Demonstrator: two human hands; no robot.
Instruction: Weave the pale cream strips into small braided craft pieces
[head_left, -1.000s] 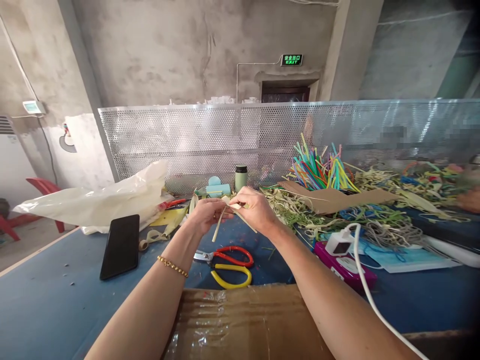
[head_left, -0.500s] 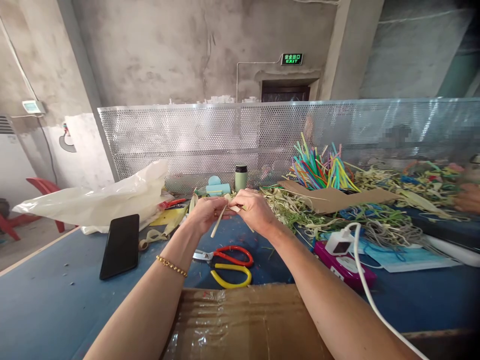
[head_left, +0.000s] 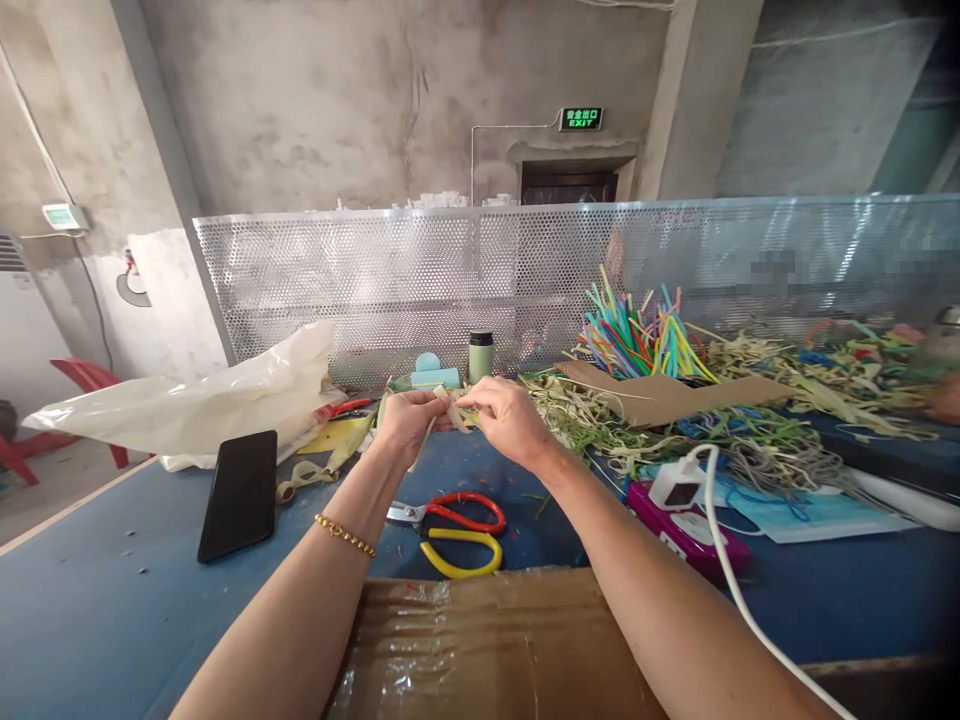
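Observation:
Over the middle of the blue table, my left hand (head_left: pixel 411 420) is closed, thumb and fingers pinching a pale, flat strip (head_left: pixel 453 412) that looks like dried husk. One thin end dangles below the left fingers. My right hand (head_left: pixel 510 418) is bent in a pinch at the strip's right side; its fingertips meet the strip, though their exact hold is partly hidden. Below both hands lie scissors (head_left: pixel 463 572) with one red and one yellow handle, blades pointing left. A cardboard sheet or box (head_left: pixel 495 650) lies nearest me, between my forearms.
A black phone (head_left: pixel 238 495) and plastic bag (head_left: pixel 187 405) lie left. Behind my hands stands a green bottle (head_left: pixel 481 358). To the right are husk strips (head_left: pixel 585 420), coloured stems (head_left: pixel 637 335), a purple power strip (head_left: pixel 694 535) with white cable, and another person's blurred hand (head_left: pixel 946 398).
The strip has turned between my fingers, its dangling end now closer to my left hand. My right fingertips have shifted slightly, and the long piece below them no longer shows.

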